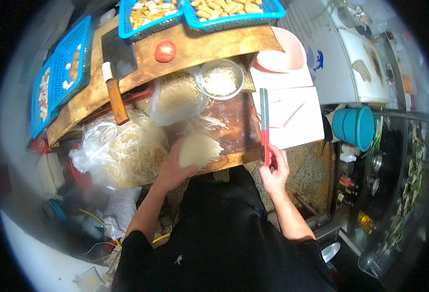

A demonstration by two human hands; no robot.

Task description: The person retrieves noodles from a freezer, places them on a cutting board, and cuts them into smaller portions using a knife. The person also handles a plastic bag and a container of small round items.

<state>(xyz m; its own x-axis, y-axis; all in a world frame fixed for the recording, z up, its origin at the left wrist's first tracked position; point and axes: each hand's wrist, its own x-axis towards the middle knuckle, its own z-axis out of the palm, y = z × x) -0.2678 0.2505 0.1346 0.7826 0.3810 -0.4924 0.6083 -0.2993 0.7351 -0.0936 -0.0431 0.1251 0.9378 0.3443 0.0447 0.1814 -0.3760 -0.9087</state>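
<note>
My left hand [176, 166] grips a pale bundle of enoki mushrooms [198, 150] low over the wooden board [236, 127]. A few loose white stems [214, 123] lie just beyond the bundle. To the right, my right hand [276, 169] is shut on the red handle of a knife [264, 116], its grey blade pointing away from me over a white surface [298, 120]. Left of the bundle sits a clear plastic bag of thin white strands [132, 153], with a second clear bag [179, 96] behind. A metal bowl [220, 79] of white strands stands at the board's far side.
A cleaver [117, 62] and a cut tomato [165, 51] rest on the raised wooden shelf [199, 45], the cleaver's handle overhanging its edge. Blue baskets [152, 16] of food stand at the back and left. A pink basin [283, 51] and a teal bucket [353, 127] are on the right.
</note>
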